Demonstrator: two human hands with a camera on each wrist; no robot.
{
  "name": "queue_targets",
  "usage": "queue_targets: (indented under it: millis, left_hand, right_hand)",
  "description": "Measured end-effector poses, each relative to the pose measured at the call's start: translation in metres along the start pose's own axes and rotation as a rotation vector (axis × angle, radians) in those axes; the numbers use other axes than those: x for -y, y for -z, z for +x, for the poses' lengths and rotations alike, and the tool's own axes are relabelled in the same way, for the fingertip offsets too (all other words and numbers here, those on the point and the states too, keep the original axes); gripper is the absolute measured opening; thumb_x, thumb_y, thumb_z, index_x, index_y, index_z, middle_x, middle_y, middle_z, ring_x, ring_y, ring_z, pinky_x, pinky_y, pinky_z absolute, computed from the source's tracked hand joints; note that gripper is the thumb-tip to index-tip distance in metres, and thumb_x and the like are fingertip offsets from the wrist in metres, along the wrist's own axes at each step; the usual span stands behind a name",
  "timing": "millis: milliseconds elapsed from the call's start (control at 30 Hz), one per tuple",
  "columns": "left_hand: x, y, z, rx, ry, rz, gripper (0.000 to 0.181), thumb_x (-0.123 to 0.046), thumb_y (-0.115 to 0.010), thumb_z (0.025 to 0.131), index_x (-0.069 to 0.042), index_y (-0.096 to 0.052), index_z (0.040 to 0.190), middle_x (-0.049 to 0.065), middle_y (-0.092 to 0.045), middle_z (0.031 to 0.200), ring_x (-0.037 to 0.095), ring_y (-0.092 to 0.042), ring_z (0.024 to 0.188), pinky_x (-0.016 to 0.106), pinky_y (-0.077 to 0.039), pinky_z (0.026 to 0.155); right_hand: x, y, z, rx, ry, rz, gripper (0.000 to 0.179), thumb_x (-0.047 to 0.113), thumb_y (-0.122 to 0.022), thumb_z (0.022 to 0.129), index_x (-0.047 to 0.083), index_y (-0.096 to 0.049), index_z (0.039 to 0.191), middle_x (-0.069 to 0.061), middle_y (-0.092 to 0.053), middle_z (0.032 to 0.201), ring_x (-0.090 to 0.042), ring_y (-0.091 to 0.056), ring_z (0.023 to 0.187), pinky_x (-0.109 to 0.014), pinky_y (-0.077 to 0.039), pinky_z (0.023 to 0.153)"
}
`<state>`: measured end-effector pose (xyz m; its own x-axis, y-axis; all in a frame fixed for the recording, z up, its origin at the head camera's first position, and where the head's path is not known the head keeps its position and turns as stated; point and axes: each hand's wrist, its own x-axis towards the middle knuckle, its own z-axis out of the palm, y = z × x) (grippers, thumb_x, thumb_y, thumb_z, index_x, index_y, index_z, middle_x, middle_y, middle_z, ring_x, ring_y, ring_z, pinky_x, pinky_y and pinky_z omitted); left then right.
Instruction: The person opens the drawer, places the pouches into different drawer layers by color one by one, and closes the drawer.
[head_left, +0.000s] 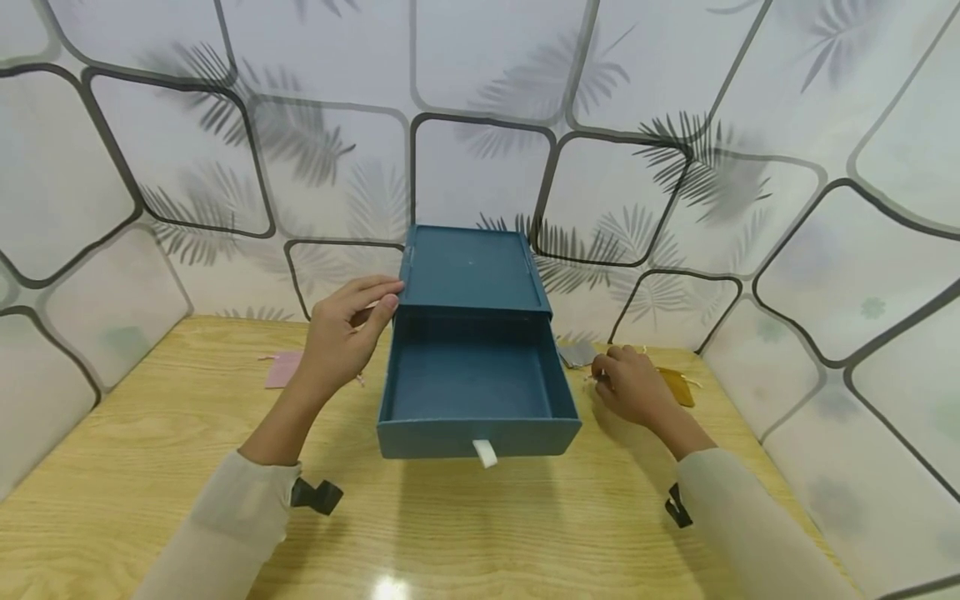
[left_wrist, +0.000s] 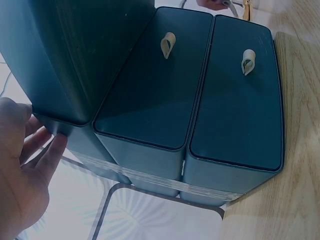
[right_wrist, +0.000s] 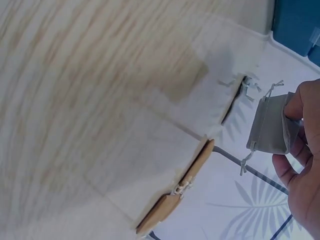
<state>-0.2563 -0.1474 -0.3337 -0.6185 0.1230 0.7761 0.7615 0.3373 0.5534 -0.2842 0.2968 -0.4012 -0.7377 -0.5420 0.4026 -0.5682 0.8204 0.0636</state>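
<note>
A dark blue drawer cabinet [head_left: 472, 267] stands in the middle of the table with its top drawer [head_left: 480, 437] pulled out, a white tab on its front. My left hand [head_left: 341, 342] touches the cabinet's left side near the front edge, thumb and fingers spread apart. At the right, my right hand [head_left: 633, 383] pinches a small grey drawstring pouch [right_wrist: 270, 124] between thumb and fingers. Grey fabric [head_left: 577, 354] shows between that hand and the cabinet in the head view. A mustard pouch [head_left: 677, 387] with pale cords lies just right of the hand.
Two closed lower drawers [left_wrist: 235, 100] with loop tabs show in the left wrist view. A pink pouch [head_left: 282, 369] lies on the wooden table [head_left: 225, 400] behind my left forearm. Patterned walls [head_left: 480, 179] stand close behind the table and at its right.
</note>
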Motion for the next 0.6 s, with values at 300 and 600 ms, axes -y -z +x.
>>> queue_targets:
  millis: [300, 600]
  left_hand:
    - [0.0, 0.0, -0.001, -0.006, -0.001, 0.003, 0.025, -0.002, -0.066, 0.1, 0.0, -0.074, 0.124, 0.009, -0.069, 0.128, 0.01, -0.067, 0.107, 0.014, -0.055, 0.087]
    - [0.001, 0.0, -0.001, -0.007, -0.007, 0.004, 0.026, -0.002, -0.065, 0.1, 0.0, -0.073, 0.124, 0.008, -0.069, 0.127, 0.008, -0.066, 0.107, 0.014, -0.055, 0.087]
  right_hand:
    - [0.001, 0.015, -0.001, -0.046, 0.099, -0.015, 0.007, 0.001, -0.068, 0.087, 0.005, -0.07, 0.092, -0.006, -0.058, 0.083, -0.019, -0.041, 0.067, -0.032, -0.036, 0.059]
    - [0.005, 0.033, 0.005, -0.097, 0.169, -0.05, 0.014, -0.003, -0.073, 0.082, 0.006, -0.067, 0.092, -0.008, -0.058, 0.085, -0.021, -0.043, 0.067, -0.034, -0.037, 0.057]
